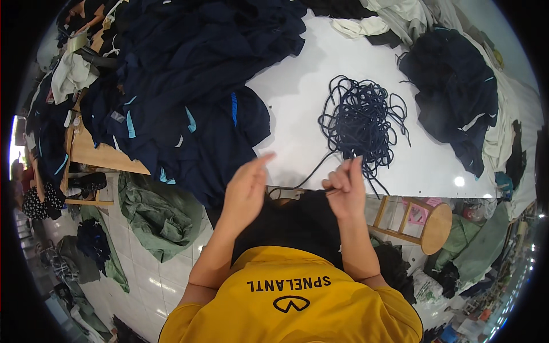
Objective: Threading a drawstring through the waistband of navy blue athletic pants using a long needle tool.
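Note:
A tangled heap of dark navy cord (363, 123) lies on the white table, with loose loops around its rim. One strand leaves the heap and curves down along the table's near edge, between my hands. My left hand (246, 186) is over that near edge, beside the dark garments, its index finger stretched toward the right. The strand bends close to this hand; no grip on it shows. My right hand (347, 183) is just below the heap, fingers curled in. A tiny shiny tip shows at its fingertips, too small to name, and the strand passes near its thumb.
Navy garments (189, 74) with light-blue strips cover the table's left side. Another dark garment bundle (452, 91) lies at the right, beside pale cloth (509, 114). A wooden stool (436, 228) stands below the table's right edge; green cloth (160, 211) lies on the floor at left.

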Available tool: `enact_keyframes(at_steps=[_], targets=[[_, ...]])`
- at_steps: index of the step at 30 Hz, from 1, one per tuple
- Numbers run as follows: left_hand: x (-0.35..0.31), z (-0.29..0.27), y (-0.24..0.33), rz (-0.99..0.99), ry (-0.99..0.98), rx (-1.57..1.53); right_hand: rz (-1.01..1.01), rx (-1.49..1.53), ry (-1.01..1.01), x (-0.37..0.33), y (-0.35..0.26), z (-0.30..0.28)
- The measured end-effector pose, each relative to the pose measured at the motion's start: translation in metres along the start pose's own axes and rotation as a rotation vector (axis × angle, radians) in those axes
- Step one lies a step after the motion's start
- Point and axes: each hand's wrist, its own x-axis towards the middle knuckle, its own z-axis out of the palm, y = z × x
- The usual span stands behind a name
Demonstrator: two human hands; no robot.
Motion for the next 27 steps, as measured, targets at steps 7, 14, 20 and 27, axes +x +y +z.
enact_keyframes(at_steps=[7,14,20,27], targets=[[0.011,-0.028,0.004,-0.256,0.177,-1.180,0.110,-0.539,-0.106,-0.007,0.005,0.024],[0.003,-0.031,-0.010,-0.187,0.212,-1.497,0.156,-0.742,-0.274,-0.015,0.031,0.029],[0.003,-0.031,-0.012,-0.186,0.208,-1.543,0.170,-0.752,-0.279,-0.013,0.027,0.036],[0.001,-0.027,-0.010,-0.215,0.189,-1.574,0.211,-0.772,-0.272,-0.014,0.027,0.036]])
